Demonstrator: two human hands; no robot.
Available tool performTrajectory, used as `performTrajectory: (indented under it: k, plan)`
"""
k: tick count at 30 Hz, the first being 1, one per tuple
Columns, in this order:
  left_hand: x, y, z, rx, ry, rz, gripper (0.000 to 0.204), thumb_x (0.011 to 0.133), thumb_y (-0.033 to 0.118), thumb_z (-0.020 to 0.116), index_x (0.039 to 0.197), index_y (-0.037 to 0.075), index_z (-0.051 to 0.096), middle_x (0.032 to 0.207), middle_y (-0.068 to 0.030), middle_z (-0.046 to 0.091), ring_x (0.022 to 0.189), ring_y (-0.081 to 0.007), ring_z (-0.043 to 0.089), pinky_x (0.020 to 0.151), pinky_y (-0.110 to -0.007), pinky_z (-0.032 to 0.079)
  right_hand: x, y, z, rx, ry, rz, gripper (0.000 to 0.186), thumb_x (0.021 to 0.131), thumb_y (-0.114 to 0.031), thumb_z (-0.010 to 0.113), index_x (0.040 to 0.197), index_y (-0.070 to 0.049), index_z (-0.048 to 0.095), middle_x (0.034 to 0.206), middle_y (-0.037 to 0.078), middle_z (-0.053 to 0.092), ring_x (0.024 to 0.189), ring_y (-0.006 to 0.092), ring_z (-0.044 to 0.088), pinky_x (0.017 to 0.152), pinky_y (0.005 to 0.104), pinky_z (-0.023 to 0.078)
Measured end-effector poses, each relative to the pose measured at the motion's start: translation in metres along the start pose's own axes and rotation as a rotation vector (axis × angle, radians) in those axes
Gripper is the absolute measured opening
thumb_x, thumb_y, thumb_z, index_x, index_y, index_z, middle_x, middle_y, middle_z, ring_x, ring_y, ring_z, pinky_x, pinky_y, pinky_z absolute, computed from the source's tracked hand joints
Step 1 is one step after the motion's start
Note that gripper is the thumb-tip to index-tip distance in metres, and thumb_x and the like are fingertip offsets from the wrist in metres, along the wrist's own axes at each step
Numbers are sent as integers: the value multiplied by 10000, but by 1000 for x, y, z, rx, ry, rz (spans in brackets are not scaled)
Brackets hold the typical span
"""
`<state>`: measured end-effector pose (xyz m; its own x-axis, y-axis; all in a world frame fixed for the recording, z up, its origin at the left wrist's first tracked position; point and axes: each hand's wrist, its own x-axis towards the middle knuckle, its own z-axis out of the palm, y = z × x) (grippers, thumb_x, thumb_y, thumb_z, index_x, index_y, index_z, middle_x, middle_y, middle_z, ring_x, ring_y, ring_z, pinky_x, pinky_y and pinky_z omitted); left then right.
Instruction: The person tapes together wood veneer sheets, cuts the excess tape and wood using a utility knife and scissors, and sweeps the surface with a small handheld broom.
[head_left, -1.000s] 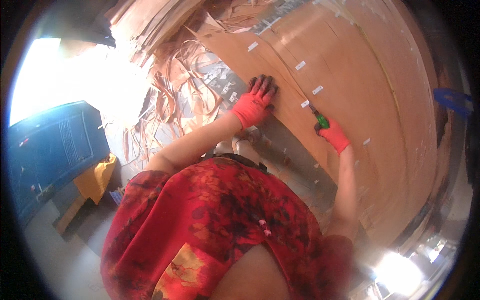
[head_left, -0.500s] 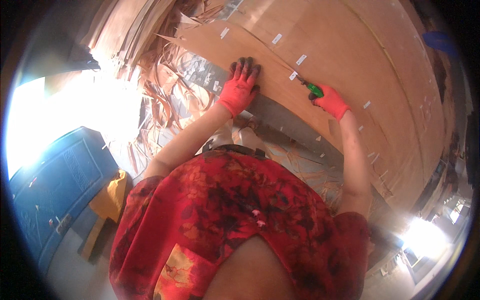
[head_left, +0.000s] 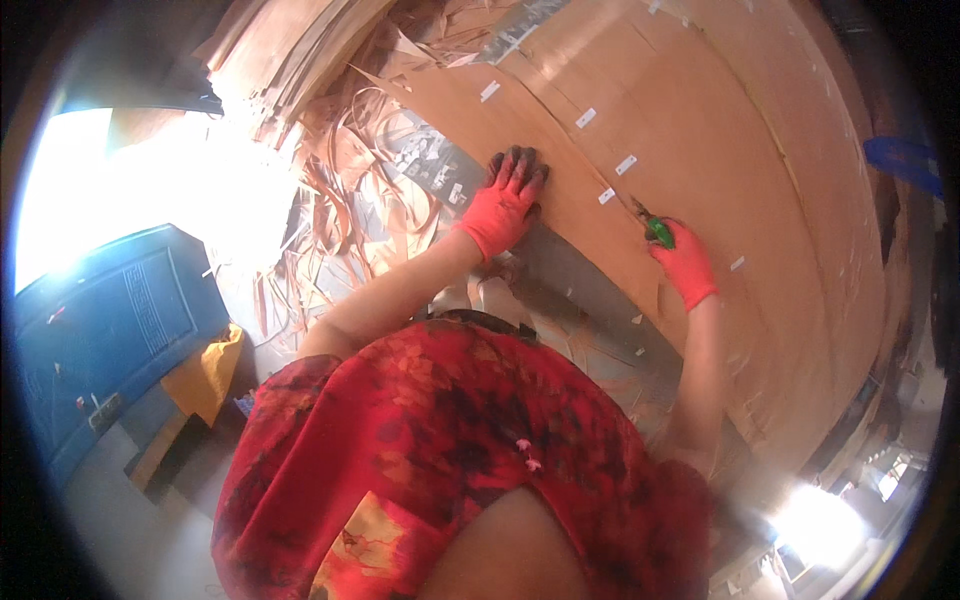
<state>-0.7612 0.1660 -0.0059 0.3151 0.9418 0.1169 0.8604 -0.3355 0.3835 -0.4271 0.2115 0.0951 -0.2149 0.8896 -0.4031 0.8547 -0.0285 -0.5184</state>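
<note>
Over brown sheeting [head_left: 770,330], the green-handled tool [head_left: 660,234] juts from the right hand [head_left: 687,265].

The broad, flat wood veneer sheet [head_left: 760,210] is orange-brown, streaked with darker thin lines and dotted with small rectangular white tape pieces [head_left: 626,165]. The knitted glove on the left hand [head_left: 503,205] is bright coral red with blackened fingers; the one on the right hand [head_left: 686,265] is the same red. The slim hand tool [head_left: 659,231] has a glossy green handle. The loose fabric shirt [head_left: 430,420] is red, mottled with blackish and orange floral blotches.
</note>
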Motion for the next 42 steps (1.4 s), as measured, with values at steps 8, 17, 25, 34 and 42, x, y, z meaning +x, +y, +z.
performTrajectory:
  k: [8,17,25,34,42]
  plan:
    - [-1,1,1,-27,-34,-45,717,863,300,679,1492,85,410,1559,-234,343,1448,-449,300,1204,-587,220,-19,-46,50,296,124,-30,376,842,-148,743,1199,-58,665,1147,138,692,1052,286,671,891,382,516]
    - [26,-17,-23,-129,25,-94,641,868,271,666,1438,57,465,1520,-203,417,1427,-410,349,1210,-573,209,9,-25,103,357,56,177,318,824,-162,758,1106,-40,676,1057,162,691,964,332,667,826,410,514]
    - [58,-52,-16,0,133,-106,652,921,379,599,1466,53,450,1538,-192,413,1445,-385,340,1217,-564,177,12,-24,99,389,20,154,318,827,-182,767,1092,-33,673,949,156,686,874,303,661,785,409,512]
    - [58,-51,-14,-45,166,-117,667,930,384,596,1489,66,421,1574,-179,367,1470,-397,305,1226,-561,155,-13,-84,87,704,94,146,366,969,-218,667,1284,-53,585,956,40,688,775,125,646,664,275,511]
    - [58,-55,-13,-25,205,-100,650,904,397,636,1446,74,478,1549,-177,390,1439,-404,336,1209,-579,189,22,-102,83,1073,-54,176,282,1003,-192,625,1257,-95,546,887,7,638,747,120,648,599,262,525]
